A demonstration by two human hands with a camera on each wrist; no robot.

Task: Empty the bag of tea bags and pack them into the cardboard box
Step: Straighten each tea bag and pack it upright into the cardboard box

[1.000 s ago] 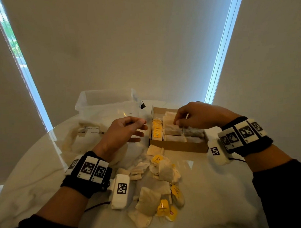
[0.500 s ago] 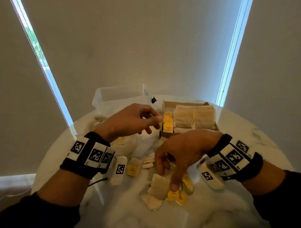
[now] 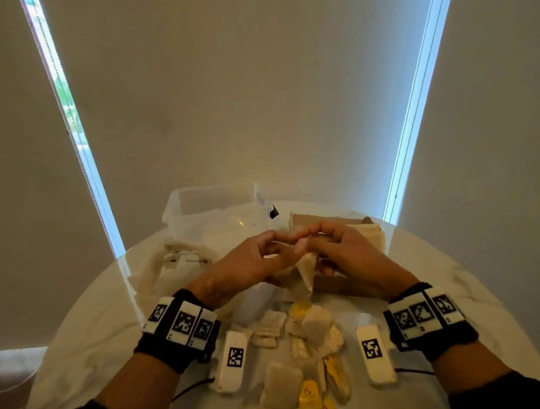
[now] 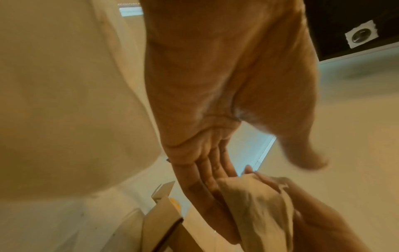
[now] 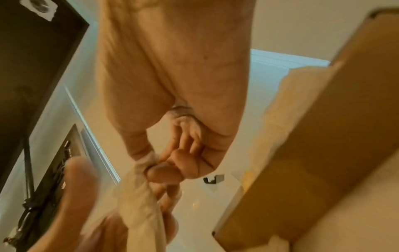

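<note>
Both hands meet just in front of the open cardboard box (image 3: 306,218), holding one beige tea bag (image 3: 306,270) between them above the table. My right hand (image 3: 334,248) pinches the tea bag's (image 5: 140,196) top between thumb and forefinger. My left hand (image 3: 264,253) has the tea bag (image 4: 259,213) lying against its fingers, with the blurred thumb on the other side. Packed tea bags (image 3: 364,234) show at the box's right end; the hands hide the rest. A pile of loose tea bags (image 3: 309,328) with yellow tags lies nearer me.
The slack cloth bag (image 3: 173,262) lies at the left on the round white table (image 3: 449,290). A clear plastic tub (image 3: 207,203) stands behind it, left of the box. Window blinds close off the far side.
My right hand lifted a tea bag off the loose pile and carried it up toward the box. My left hand moved right to meet it, and both now hold the bag.
</note>
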